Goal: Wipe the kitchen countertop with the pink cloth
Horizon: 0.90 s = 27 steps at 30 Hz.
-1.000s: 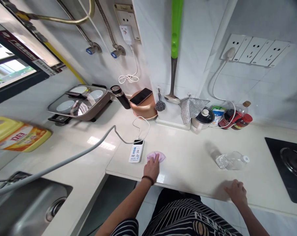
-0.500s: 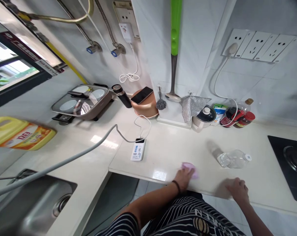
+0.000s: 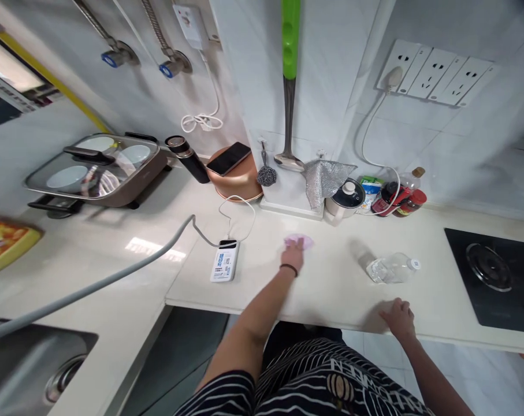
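Observation:
My left hand [image 3: 292, 255], a dark band round its wrist, lies on a pink cloth [image 3: 307, 241] and presses it against the white countertop [image 3: 331, 289]. Part of the cloth shows past the fingers. Near the counter's front edge my right hand [image 3: 399, 319] rests with its fingers apart and slightly bent, holding nothing. Just beyond it a clear plastic bottle [image 3: 391, 268] lies on its side. To the left of the cloth is a white power bank [image 3: 225, 263] with cables running from it.
At the back stand a copper-coloured pot [image 3: 238, 179] with a phone [image 3: 229, 158] on it, a black flask [image 3: 187, 159] and a small lidded cooker [image 3: 347, 195]. An electric pan [image 3: 101, 167] and sink [image 3: 23, 370] are left, a black hob [image 3: 495, 277] right. A grey hose [image 3: 114, 280] crosses the left.
My left hand has pushed the pink cloth away from the front edge, deeper onto the counter and towards the power bank. My right hand stays near the edge. The view has shifted somewhat.

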Motion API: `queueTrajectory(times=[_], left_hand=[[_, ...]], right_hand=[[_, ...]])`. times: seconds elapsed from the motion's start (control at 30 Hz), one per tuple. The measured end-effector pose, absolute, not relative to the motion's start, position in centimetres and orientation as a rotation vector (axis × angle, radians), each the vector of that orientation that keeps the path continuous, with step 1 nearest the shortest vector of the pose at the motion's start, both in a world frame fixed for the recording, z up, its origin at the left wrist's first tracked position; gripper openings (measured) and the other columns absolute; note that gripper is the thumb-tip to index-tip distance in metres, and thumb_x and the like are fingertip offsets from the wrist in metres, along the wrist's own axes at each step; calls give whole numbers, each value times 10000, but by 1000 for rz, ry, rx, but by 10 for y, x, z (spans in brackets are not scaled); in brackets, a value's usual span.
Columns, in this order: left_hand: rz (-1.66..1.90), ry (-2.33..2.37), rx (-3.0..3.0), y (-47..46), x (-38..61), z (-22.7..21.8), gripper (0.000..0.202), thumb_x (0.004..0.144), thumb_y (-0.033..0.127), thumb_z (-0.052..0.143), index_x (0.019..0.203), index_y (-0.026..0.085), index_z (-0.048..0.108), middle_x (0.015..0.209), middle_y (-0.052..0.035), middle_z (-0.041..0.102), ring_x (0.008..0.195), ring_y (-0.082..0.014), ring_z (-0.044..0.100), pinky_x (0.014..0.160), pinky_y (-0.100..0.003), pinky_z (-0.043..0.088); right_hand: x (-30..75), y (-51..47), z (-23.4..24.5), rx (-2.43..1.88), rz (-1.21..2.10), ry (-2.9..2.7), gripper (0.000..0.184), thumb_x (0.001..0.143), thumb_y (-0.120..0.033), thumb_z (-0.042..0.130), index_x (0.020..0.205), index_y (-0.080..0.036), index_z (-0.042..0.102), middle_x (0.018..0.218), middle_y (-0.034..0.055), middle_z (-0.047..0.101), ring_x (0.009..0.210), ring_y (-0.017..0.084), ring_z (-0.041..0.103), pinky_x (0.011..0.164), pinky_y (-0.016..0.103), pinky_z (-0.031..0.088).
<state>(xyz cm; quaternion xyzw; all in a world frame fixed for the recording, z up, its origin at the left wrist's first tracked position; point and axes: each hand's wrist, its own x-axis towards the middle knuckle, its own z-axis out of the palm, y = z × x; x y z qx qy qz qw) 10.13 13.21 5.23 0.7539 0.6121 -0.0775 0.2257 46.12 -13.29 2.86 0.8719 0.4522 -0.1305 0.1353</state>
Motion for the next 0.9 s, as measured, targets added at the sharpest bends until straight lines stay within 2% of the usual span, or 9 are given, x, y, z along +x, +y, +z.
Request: queueTrajectory(times=[0.07,0.17,0.3,0.47,0.57,0.67,0.73,0.9], left_hand=[[-232,1861,1981,155,61,55,684,998,187,397,1670,201,270,1573,-287,428,1294,-364,624,988,-491,563],[-256,2014,1889,167,26,57,685,998,185,398,1667,165,257,1517,-286,464,1258,-358,644,965,-479,575],[-276,1991,1939,150,46,52,689,1003,185,384,1677,155,241,1491,-290,471,1276,-366,627,947,-476,592],[-241,1521,2236,79,140,42,675,990,142,370,1653,260,334,1493,-232,500,1339,-354,575,960,-462,594],[-197,1171,2369,22,195,41,641,993,168,425,1595,388,426,1463,-151,548,1388,-348,542,965,-440,589],[-140,944,2424,-4,232,40,624,1004,184,408,1608,342,416,1449,-168,554,1383,-373,544,954,-465,595],[-139,1005,2396,11,247,38,641,998,159,385,1626,288,393,1461,-198,539,1358,-383,563,944,-484,602],[-143,1363,2267,130,272,38,753,959,141,390,1690,223,230,1539,-270,460,1370,-423,541,945,-566,603]], right_hand=[[461,-133,28,2534,-360,1306,738,912,-474,533,1465,0,412,1412,295,521,1387,377,520,1191,450,355],[460,-133,28,2550,-348,1298,718,911,-476,539,1459,-25,428,1400,279,533,1377,382,522,1186,461,360],[459,-133,29,2576,-395,1298,683,913,-451,533,1453,-43,438,1383,265,539,1331,391,535,1165,492,382],[459,-133,29,2605,-425,1294,739,893,-444,547,1477,-11,415,1432,286,493,1372,406,498,1179,491,377],[458,-133,29,2599,-427,1353,714,872,-426,561,1481,-77,434,1423,253,526,1388,421,479,1169,530,387],[457,-134,27,2585,-393,1394,679,881,-410,560,1463,-74,464,1388,244,556,1393,411,476,1176,525,386],[456,-135,24,2589,-377,1374,675,890,-407,559,1455,-47,475,1384,255,558,1392,399,482,1183,508,387],[456,-136,17,2603,-326,1350,666,899,-401,566,1485,-96,476,1465,237,535,1434,394,464,1192,530,392]])
